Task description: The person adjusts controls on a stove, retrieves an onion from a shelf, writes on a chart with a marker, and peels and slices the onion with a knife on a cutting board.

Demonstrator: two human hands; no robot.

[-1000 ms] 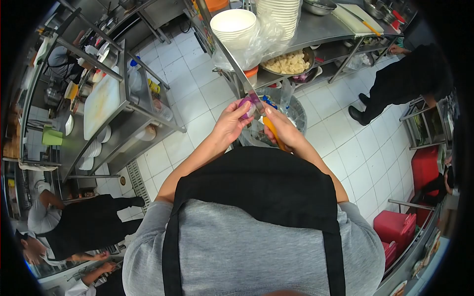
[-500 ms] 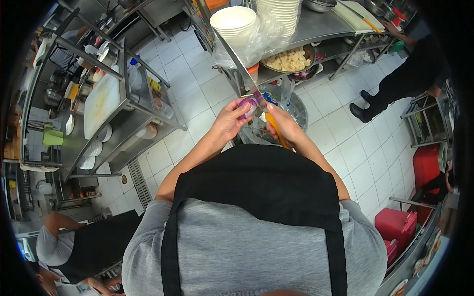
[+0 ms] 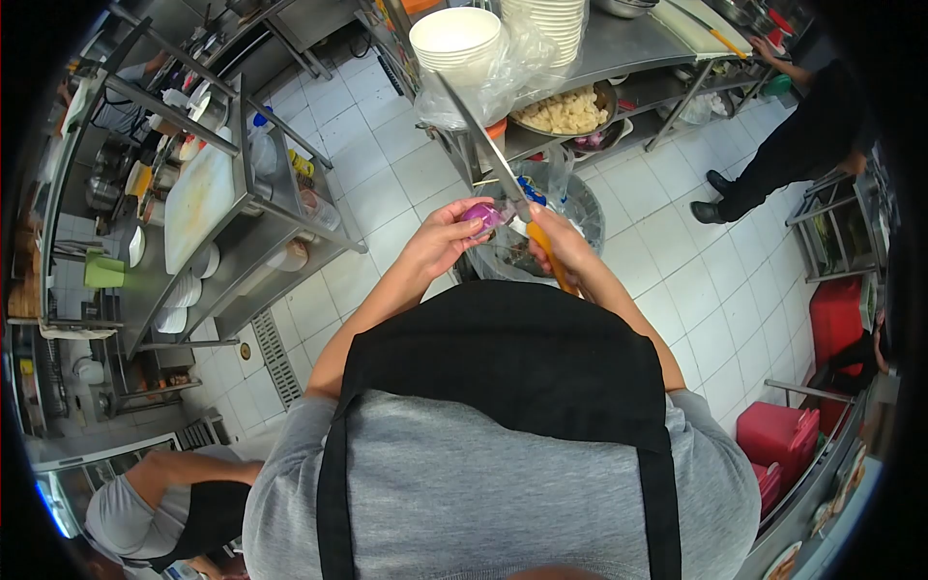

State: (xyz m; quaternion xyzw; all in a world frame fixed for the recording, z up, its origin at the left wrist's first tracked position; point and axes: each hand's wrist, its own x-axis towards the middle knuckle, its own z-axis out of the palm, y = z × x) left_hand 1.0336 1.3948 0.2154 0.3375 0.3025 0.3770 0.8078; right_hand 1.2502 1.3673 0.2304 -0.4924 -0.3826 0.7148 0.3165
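Note:
Between the fingers of my left hand (image 3: 447, 235) is a purple-red onion (image 3: 480, 217), its skin shiny. My right hand (image 3: 563, 244) is wrapped round the orange handle of a long knife (image 3: 498, 159). The blade slants up and to the left, and its heel end is close beside the onion; whether it touches cannot be made out. Beneath both hands stands a bin (image 3: 592, 217) lined with clear plastic, with a blue item inside near its far rim.
Ahead, a steel table (image 3: 619, 43) bears white bowls (image 3: 456, 39) and a plastic bag. A pan of pale chopped pieces (image 3: 570, 111) sits on its lower shelf. A person in black (image 3: 773, 145) stands right; another person (image 3: 164, 503) is at lower left.
The knife has tipped a little, its point now lower and further right. The onion has turned in my left hand. The person at lower left has shifted, an arm now stretched out.

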